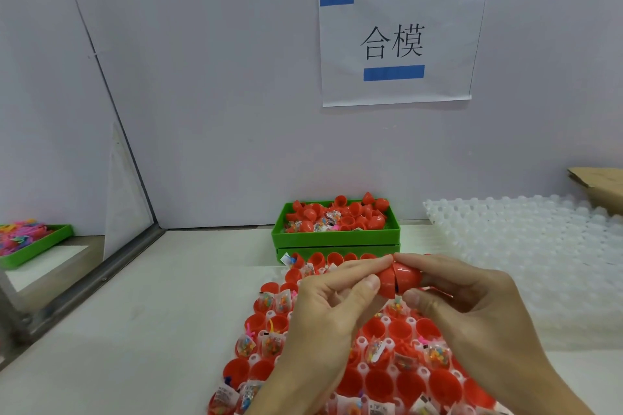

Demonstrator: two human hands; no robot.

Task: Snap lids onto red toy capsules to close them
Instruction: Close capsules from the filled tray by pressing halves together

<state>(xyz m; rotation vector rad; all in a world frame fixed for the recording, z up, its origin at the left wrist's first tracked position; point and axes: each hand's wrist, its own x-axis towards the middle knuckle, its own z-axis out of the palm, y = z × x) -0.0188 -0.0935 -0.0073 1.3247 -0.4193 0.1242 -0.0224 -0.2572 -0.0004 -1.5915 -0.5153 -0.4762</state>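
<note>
Two hands, left hand (pixel 332 293) and right hand (pixel 462 293), are pinching one capsule (pixel 401 278); squaring its halves should be helping the lid snap evenly.

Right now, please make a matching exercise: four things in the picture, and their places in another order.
Things:
1. red capsule
2. green bin of lids
3. white empty tray
4. paper sign

Places:
A. on the wall
B. on the table at the right
C. held between both hands
D. on the table against the wall, behind the hands

Pairs: 1-C, 2-D, 3-B, 4-A
</note>
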